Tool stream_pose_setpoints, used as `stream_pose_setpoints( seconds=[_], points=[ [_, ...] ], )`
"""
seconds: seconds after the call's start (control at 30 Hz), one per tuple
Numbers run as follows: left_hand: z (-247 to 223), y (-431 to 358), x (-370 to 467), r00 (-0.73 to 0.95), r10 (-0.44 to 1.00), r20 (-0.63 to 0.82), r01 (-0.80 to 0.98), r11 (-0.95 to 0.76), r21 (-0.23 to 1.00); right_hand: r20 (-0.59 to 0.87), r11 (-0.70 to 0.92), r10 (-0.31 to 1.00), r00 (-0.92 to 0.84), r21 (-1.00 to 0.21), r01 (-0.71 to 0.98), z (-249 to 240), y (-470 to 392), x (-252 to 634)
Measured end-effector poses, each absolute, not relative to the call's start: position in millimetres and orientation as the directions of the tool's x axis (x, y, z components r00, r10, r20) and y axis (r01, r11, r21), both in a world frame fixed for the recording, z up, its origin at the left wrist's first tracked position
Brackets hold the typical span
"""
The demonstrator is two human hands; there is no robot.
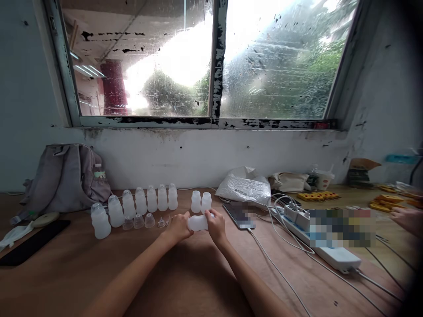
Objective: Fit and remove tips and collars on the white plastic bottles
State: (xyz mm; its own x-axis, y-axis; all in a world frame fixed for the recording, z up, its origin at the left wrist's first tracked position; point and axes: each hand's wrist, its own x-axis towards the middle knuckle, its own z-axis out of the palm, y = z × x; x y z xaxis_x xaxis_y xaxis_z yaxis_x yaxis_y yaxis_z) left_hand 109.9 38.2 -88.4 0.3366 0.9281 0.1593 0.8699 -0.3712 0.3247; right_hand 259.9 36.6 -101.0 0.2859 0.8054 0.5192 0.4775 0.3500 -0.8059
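Observation:
Between my two hands, a frosted white baby bottle (198, 223) lies on its side just above the table. My left hand (179, 227) closes on its left end, and my right hand (216, 223) wraps round the right end. What my left fingers pinch at that end is partly hidden. Behind them stand two uncapped baby bottles (201, 202). To the left runs a curved row of several bottles with clear caps (140, 201). Loose clear caps (138, 221) and small clear nipple parts (161, 223) sit in front of that row.
A phone (238, 215) on a cable and a white power strip (330, 251) lie to the right. A silver padded bag (244, 187) rests by the wall. At far left are a grey backpack (66, 176) and a black slab (36, 242). Another person's hand (408, 220) shows at far right.

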Motion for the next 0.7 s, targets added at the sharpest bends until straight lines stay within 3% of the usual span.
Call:
stream_pose_setpoints(
  seconds=[0.1, 0.2, 0.27, 0.33, 0.43, 0.57, 0.7],
  points=[
    [-87, 46, 109, 0.405, 0.910, 0.091, 0.802, -0.402, 0.441, 0.527, 0.342, 0.796, 0.297, -0.797, 0.499, -102, 37, 263],
    [-90, 48, 101, 0.522, 0.850, -0.071, 0.737, -0.407, 0.540, 0.613, 0.456, 0.782, 0.112, -0.686, 0.567, -99, 31, 262],
    [-90, 48, 92, 0.635, 0.730, -0.252, 0.628, -0.298, 0.719, 0.658, 0.541, 0.753, -0.032, -0.590, 0.600, -97, 26, 260],
    [-87, 48, 81, 0.718, 0.602, -0.348, 0.501, -0.101, 0.860, 0.672, 0.555, 0.738, -0.062, -0.552, 0.623, -96, 24, 257],
    [-77, 50, 65, 0.725, 0.612, -0.316, 0.382, 0.025, 0.924, 0.666, 0.494, 0.744, 0.057, -0.605, 0.624, -98, 27, 259],
    [-64, 56, 54, 0.643, 0.743, -0.186, 0.304, -0.024, 0.952, 0.606, 0.422, 0.753, 0.256, -0.743, 0.519, -102, 38, 267],
    [-62, 57, 55, 0.587, 0.807, -0.068, 0.272, -0.117, 0.955, 0.552, 0.412, 0.769, 0.321, -0.813, 0.411, -105, 44, 271]
  ],
)
